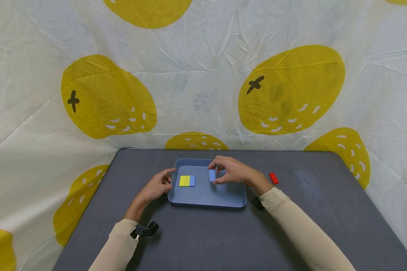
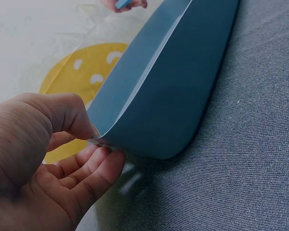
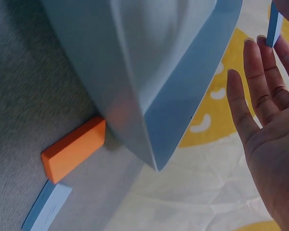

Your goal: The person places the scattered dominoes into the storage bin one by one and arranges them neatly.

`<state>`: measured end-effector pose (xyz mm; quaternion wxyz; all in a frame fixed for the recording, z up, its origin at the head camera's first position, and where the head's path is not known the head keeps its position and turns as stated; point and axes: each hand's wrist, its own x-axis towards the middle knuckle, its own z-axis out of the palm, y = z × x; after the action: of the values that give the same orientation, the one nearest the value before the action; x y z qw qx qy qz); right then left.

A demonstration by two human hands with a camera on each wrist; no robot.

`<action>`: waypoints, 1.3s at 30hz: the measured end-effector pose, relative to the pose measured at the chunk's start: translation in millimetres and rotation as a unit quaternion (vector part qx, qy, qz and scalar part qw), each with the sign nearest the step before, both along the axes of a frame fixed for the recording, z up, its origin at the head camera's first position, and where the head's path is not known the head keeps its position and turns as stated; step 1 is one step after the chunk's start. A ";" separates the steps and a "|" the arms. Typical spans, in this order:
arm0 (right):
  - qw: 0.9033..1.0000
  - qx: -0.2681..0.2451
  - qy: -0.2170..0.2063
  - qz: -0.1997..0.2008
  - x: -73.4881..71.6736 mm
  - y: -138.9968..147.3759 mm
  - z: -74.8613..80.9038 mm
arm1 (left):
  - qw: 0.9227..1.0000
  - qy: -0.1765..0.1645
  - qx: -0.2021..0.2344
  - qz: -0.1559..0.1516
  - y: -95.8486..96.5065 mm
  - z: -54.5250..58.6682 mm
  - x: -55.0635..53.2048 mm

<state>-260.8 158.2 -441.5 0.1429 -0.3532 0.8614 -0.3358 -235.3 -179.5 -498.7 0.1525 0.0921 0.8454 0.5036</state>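
My right hand point(image 1: 231, 170) pinches a small blue rectangular block point(image 1: 211, 175) between thumb and fingertips, over the blue-grey tray point(image 1: 210, 199). The right wrist view shows the held block point(image 3: 274, 26) at the top right, with some fingers spread away from it. My left hand point(image 1: 157, 185) is at the tray's left side, and in the left wrist view it pinches the tray's rim point(image 2: 103, 137) at a corner. Inside the tray, two yellow blocks point(image 1: 184, 181) and a blue block point(image 1: 192, 181) lie side by side in a row at the left.
A red block point(image 1: 273, 178) lies on the dark table point(image 1: 203, 237) right of the tray. Beside the tray's right side, an orange block point(image 3: 74, 149) and a light blue block point(image 3: 47, 207) nearly meet end to end. A fruit-patterned cloth point(image 1: 196, 90) hangs behind the table.
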 end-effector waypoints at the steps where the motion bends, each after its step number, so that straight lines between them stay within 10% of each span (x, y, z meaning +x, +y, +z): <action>1: 1.000 0.002 0.000 -0.001 -1.2 -2.3 -0.8 | 1.000 0.000 0.000 0.000 0.0 -0.1 -0.1; 39: 0.991 0.135 0.018 -0.010 -28.0 -63.0 -27.8 | 1.000 -0.013 -0.003 0.012 0.8 -1.9 -1.3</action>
<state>-288.8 95.2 -469.3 0.1700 -0.3281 0.9049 -0.2113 -236.6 -178.7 -500.6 0.1579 0.0754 0.8456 0.5043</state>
